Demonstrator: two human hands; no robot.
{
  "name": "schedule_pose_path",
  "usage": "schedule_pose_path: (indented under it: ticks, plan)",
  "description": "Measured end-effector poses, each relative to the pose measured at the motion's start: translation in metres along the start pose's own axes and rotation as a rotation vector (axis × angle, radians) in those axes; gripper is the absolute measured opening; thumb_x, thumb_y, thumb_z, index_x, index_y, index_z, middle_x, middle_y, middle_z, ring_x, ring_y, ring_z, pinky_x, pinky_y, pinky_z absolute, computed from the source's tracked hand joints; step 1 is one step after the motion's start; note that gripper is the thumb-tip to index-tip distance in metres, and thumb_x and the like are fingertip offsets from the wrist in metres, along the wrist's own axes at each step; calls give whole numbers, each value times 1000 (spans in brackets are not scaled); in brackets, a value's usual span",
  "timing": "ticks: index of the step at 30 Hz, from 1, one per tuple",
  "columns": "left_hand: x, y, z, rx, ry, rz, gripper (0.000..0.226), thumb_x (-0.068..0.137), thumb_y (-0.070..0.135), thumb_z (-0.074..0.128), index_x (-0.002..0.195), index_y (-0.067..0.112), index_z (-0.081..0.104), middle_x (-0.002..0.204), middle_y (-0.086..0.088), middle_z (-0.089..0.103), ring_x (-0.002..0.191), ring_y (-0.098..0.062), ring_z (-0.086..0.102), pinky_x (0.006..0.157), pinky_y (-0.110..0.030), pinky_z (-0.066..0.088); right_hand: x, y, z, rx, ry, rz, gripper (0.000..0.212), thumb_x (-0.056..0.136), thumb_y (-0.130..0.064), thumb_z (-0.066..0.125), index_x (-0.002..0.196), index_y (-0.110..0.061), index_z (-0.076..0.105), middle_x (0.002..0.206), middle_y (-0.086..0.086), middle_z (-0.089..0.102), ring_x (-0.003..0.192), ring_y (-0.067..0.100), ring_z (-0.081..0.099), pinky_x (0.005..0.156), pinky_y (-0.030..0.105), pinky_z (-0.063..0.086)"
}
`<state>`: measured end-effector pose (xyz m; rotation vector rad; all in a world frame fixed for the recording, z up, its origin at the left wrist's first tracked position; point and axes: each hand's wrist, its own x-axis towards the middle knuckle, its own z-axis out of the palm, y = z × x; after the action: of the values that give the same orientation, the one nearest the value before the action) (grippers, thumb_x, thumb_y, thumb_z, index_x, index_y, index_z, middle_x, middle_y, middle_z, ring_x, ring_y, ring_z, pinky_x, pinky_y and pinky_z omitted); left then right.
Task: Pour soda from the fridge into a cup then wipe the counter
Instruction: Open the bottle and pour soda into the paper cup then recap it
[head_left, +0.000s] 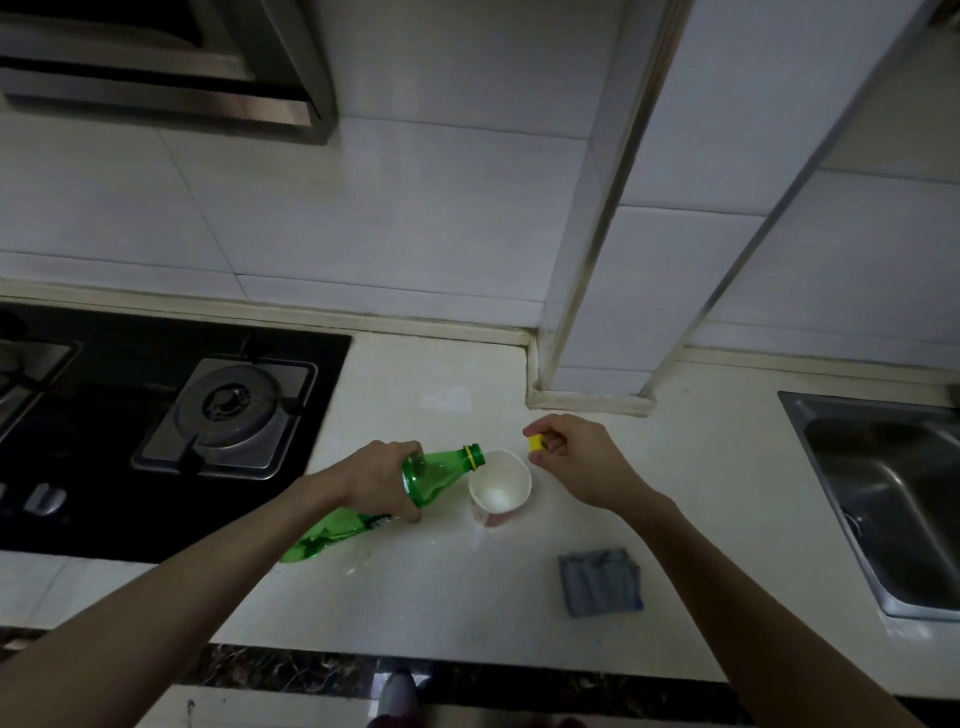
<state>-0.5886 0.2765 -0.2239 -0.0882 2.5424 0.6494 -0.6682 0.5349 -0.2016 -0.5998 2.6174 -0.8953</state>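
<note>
Two hands over the counter (415, 597) and we're mid-pour. Our left hand (382, 480) is wrapped tight around the middle of the green soda bottle (436, 475), tipped well over, its open neck right at the near rim of the white cup (500, 487). The cup stands just right of that hand, between our two hands; we can't tell whether liquid is running. Our right hand (576, 460) hovers just past the cup, thumb and forefinger pinched on the yellow cap (536, 442), the other fingers curled. Nearer us, below the right wrist, a folded grey cloth (600, 582) lies flat. Stove (228, 410) off beyond the left hand, sink (883, 499) beyond the right.
</note>
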Motion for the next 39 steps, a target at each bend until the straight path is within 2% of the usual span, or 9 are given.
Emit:
schedule_pose_path:
  ticks: [3,7,16,26,31,39]
  plan:
    - [2,0,1,36,-8,-10,62,64,36,80,117,18,53,87,3,57,81,-19,55,67,-29,43,-1,5,5,6,8,35,30,89,-19,66,118,-17,64,99,-2,60,89,14,57,86,25,47]
    - [3,1,3,79,-22,-25,61,64,37,80,115,16,53,87,1,58,81,-21,56,67,-32,46,-2,9,8,10,15,59,31,89,-21,67,119,-16,63,103,-3,60,91,12,56,85,22,45]
    - [7,4,4,155,-64,-48,64,64,38,79,118,17,50,91,-1,59,84,-21,56,67,-30,46,-4,19,9,0,-6,81,30,88,-21,67,117,-17,63,103,-1,62,93,15,59,89,28,50]
    - [9,5,-1,209,-94,-70,61,65,37,78,116,16,52,95,-2,62,88,-22,61,70,-33,49,-4,27,7,-9,-16,82,31,89,-23,66,119,-17,62,109,0,62,95,13,58,88,25,47]
    - [8,6,-2,224,-95,-78,57,64,36,78,111,16,53,92,-1,62,83,-21,58,65,-30,45,-4,28,8,-12,-29,79,30,90,-23,65,119,-17,62,112,1,62,97,12,56,88,23,45]
    - [8,6,-4,229,-101,-82,56,65,35,78,112,16,53,96,-4,67,85,-21,61,71,-35,51,-2,27,8,-9,-39,74,31,90,-23,66,120,-16,61,113,2,63,98,12,57,89,23,45]
